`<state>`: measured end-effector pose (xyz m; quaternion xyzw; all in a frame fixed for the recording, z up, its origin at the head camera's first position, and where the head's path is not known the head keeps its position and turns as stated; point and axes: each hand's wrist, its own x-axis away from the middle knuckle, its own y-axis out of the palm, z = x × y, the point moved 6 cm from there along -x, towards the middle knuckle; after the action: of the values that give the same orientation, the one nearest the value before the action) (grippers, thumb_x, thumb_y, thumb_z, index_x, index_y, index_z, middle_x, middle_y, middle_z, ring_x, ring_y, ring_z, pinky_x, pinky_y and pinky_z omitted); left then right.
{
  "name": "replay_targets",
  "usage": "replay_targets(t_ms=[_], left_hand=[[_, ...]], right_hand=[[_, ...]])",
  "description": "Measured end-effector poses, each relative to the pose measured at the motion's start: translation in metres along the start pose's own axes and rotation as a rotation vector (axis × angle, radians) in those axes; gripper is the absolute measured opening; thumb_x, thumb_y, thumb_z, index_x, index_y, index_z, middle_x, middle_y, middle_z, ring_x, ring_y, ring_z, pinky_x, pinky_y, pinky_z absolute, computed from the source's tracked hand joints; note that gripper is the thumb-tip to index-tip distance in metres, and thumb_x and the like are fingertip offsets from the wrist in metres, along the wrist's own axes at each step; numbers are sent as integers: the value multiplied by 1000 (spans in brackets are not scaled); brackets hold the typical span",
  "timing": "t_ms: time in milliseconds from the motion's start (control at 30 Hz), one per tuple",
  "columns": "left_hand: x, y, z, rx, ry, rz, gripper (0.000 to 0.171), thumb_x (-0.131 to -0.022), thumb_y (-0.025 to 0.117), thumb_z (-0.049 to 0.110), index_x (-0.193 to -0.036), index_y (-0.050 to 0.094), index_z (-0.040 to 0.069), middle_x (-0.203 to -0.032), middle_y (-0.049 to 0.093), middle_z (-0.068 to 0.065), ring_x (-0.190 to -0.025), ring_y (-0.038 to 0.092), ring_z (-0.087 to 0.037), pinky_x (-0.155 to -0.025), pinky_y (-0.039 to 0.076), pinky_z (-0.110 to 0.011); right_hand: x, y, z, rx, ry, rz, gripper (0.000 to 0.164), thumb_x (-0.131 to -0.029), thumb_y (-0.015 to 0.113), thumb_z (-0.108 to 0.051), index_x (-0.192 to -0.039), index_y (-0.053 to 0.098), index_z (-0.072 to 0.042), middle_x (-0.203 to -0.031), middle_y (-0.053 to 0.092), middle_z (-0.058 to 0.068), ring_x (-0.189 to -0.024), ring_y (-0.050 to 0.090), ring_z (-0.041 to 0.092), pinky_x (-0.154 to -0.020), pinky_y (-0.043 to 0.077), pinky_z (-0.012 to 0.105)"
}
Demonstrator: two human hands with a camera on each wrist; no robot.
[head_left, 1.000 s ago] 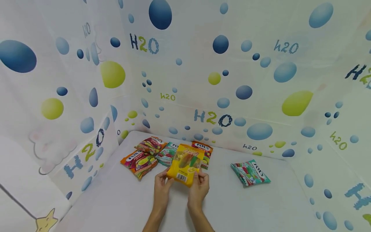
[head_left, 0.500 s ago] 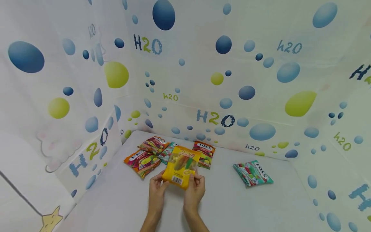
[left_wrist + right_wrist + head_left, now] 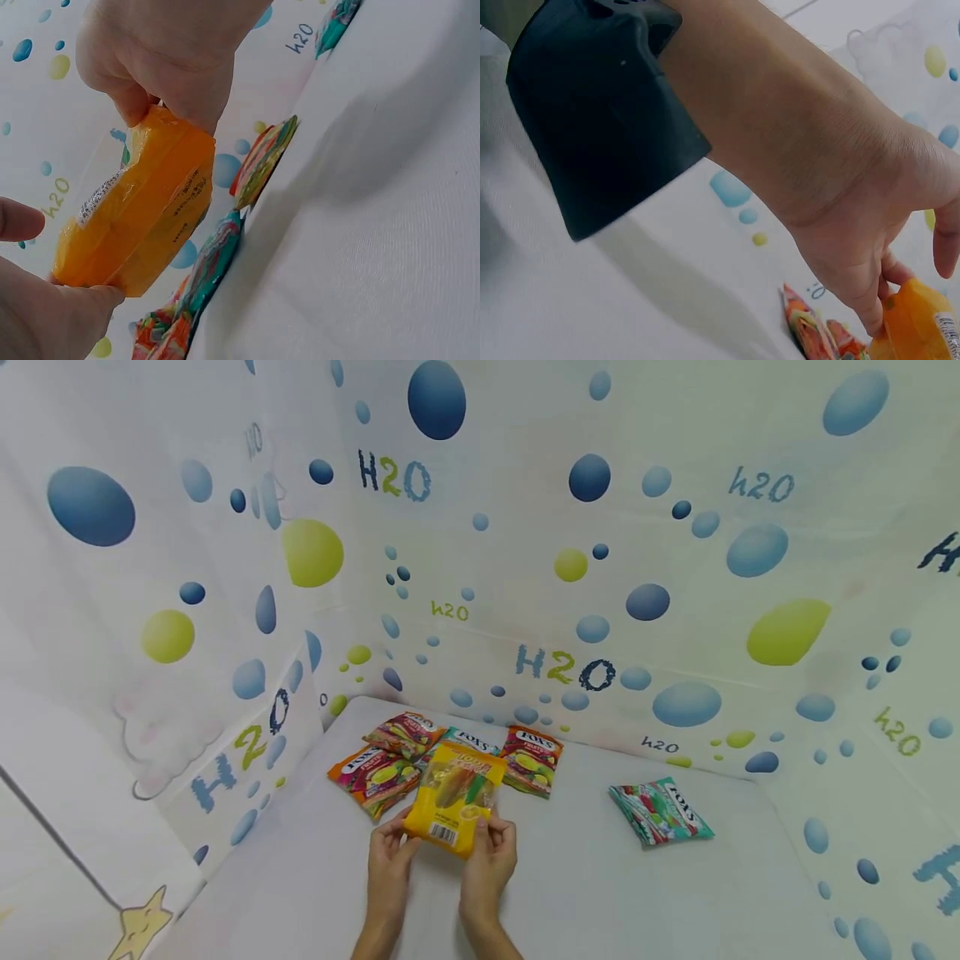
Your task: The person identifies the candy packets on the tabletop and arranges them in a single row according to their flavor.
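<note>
A yellow candy bag (image 3: 454, 800) with a barcode near its lower edge is tilted up, its printed face toward me. My left hand (image 3: 388, 870) pinches its lower left corner, and my right hand (image 3: 489, 862) grips the lower right one. From the left wrist view the yellow bag (image 3: 142, 206) hangs clear of the table, with the right hand (image 3: 165, 60) above and part of the left hand (image 3: 52, 315) below. Behind it lie two orange Fox's candy bags (image 3: 375, 778) at left, a partly covered teal Fox's bag (image 3: 471, 741) and another orange Fox's bag (image 3: 531, 762).
Apart from the group, a teal Fox's bag (image 3: 662, 812) lies on the right of the white table (image 3: 585, 877). Cloth walls (image 3: 517, 585) printed with drops and H2O letters rise at the back and both sides. A dark wrist mount (image 3: 600, 120) shows on the right arm.
Both hands have moved a little left and toward me with the yellow bag, uncovering more of the orange bag behind it. The other bags stay in place while the head view shifts slightly.
</note>
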<state>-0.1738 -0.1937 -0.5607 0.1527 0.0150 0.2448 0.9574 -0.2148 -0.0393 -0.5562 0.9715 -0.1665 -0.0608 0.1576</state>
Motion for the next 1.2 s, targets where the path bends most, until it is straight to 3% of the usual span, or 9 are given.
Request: replay_targets(t_ms=[133,367,600,833,967,1067,1200], left_hand=[[3,-7,4,-6,-16,6,42,-103,53,0,-138,32,-6,-161,38,-26,-154,31,-32,-117,37,-23],[7,-20,8,17,-27,19,40,-102,48,-3,-138,30,-6,-162,38,-24,-152,32,-30,-112,40,-17],[9,-34,11,12,-39,25,42,-103,47,-2,-141,29,-6,-164,35,-23,-155,29,-29,-118,35,-26],[11,-50,12,-9,-92,44,36,-104,46,1,-137,31,0,-165,35,-16,-155,28,-26,-117,36,-23],[12,-62,14,15,-110,44,34,-105,45,1,-135,30,1,-166,33,-17,-155,28,-26,-114,37,-19],[13,-70,15,24,-133,45,35,-106,45,3,-136,29,3,-167,31,-15,-154,27,-25,-118,34,-26],[12,-79,16,28,-153,49,34,-107,46,6,-136,29,6,-168,28,-13,-154,26,-23,-123,29,-34]], right_hand=[[7,5,0,-7,18,0,11,-106,58,-5,-108,55,5,-127,65,25,-106,66,24,-79,59,21],[17,12,4,-35,27,-27,12,-105,59,-4,-109,55,7,-130,63,27,-108,66,26,-81,59,22],[28,19,10,-45,21,-37,12,-104,60,-4,-107,55,6,-146,54,31,-123,62,34,-88,58,21],[40,27,15,-42,49,-55,10,-104,61,-5,-105,54,3,-128,63,26,-109,66,28,-81,59,23],[50,34,17,-50,22,-94,11,-105,60,-5,-106,54,4,-143,53,36,-126,61,39,-91,57,22],[55,39,19,-54,8,-118,10,-105,58,-6,-107,55,4,-150,44,39,-137,51,45,-98,51,18],[60,45,22,-55,21,-136,12,-106,57,-7,-108,54,4,-151,43,39,-140,47,48,-101,48,16]])
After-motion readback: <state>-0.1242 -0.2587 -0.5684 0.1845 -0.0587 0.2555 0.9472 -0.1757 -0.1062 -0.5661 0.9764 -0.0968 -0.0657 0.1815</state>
